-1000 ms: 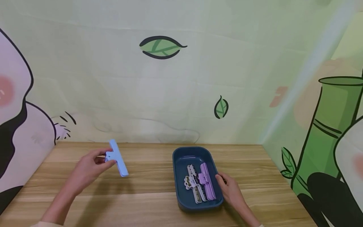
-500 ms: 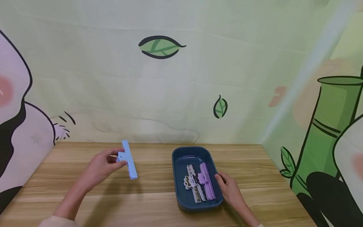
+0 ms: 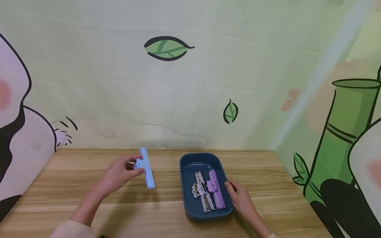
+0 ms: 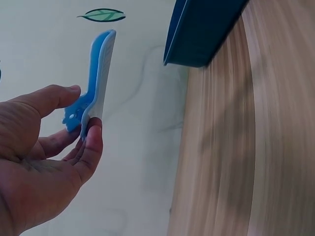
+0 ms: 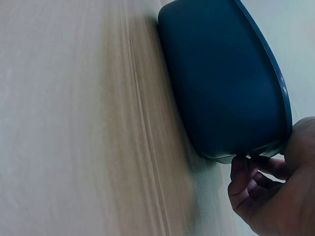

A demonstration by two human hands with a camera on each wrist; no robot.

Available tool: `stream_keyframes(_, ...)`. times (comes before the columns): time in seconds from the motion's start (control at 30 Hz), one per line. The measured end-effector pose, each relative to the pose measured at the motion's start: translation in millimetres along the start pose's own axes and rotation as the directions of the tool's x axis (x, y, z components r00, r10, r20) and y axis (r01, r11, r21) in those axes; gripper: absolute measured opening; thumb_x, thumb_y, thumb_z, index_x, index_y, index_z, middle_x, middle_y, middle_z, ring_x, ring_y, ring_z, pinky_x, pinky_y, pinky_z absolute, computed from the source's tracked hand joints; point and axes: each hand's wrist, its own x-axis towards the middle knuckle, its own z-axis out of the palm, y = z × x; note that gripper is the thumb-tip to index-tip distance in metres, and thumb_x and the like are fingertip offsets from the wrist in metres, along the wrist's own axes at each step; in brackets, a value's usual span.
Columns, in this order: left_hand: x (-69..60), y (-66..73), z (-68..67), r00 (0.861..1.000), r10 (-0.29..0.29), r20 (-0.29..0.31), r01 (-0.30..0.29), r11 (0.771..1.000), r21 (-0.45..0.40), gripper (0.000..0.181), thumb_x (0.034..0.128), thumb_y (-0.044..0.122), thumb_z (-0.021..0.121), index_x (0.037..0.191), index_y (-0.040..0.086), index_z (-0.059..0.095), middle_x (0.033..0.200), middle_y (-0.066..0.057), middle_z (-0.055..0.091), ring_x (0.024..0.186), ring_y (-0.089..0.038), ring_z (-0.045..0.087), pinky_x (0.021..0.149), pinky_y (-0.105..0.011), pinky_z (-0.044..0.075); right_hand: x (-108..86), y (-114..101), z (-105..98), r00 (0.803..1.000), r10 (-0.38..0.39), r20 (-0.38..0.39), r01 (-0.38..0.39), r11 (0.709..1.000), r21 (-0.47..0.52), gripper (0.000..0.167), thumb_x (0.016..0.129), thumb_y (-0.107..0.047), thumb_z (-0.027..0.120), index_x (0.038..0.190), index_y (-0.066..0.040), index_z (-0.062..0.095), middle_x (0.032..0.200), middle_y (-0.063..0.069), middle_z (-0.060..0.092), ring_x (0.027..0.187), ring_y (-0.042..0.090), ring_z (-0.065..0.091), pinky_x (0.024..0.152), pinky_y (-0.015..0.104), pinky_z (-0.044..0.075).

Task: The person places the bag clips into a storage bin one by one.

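Observation:
In the head view my left hand (image 3: 123,172) pinches a light blue bag clip (image 3: 148,170) by its handle, held above the table left of a dark blue plastic box (image 3: 184,198). The left wrist view shows the thumb on one side of the blue clip (image 4: 101,73) and fingers on the other. At the box's right side, my right hand (image 3: 241,196) grips the rim, its fingers curled against the outer wall in the right wrist view. Inside the box lie a purple bag clip (image 3: 217,191) and black-and-white patterned clips (image 3: 205,198), overlapping, so their number is unclear.
The box stands on a wood-grain table (image 3: 166,211). Behind the table hangs a pale green backdrop (image 3: 119,82) with printed leaves and bamboo. A small dark object (image 3: 103,236) shows at the bottom edge, too cut off to identify.
My left hand has moved right with the blue bag clip, closer to the box. The right hand and the box have stayed in place; the view has shifted slightly.

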Motion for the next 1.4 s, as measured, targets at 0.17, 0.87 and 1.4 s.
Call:
stream_keyframes(0.17,5.7,6.4,10.1,1.000,0.015,0.023,-0.015,1.000,-0.012,0.052,0.0933,0.016,0.078,0.136,-0.007,0.060,0.122,-0.022,0.066,0.101,-0.030,0.067,0.078,-0.037,0.058,-0.5,-1,-1,1.000,0.008,0.001,-0.008,1.000,-0.003,0.022,0.105,-0.014,0.060,0.110,0.003,0.072,0.096,0.013,0.072,0.084,0.017,0.060,0.075,0.031,0.052)
stream_keyframes(0.87,21.7,27.2,62.6,0.993,0.046,0.110,-0.046,0.999,-0.005,0.042,0.0913,0.013,0.079,0.128,-0.003,0.066,0.107,-0.012,0.068,0.093,-0.024,0.067,0.076,-0.037,0.059,-0.6,-1,-1,1.000,0.017,0.008,-0.017,1.000,0.005,0.019,0.105,-0.013,0.060,0.108,0.002,0.072,0.093,0.011,0.070,0.081,0.015,0.058,0.072,0.029,0.050)
stream_keyframes(1.4,29.7,41.2,94.7,0.989,-0.014,0.146,0.015,1.000,-0.004,0.042,0.0883,0.014,0.083,0.126,0.001,0.069,0.110,-0.009,0.066,0.094,-0.024,0.063,0.076,-0.034,0.059,0.0,0,0,1.000,0.026,0.012,-0.026,1.000,0.010,0.021,0.105,-0.014,0.060,0.111,0.002,0.072,0.095,0.012,0.072,0.082,0.016,0.060,0.074,0.030,0.051)
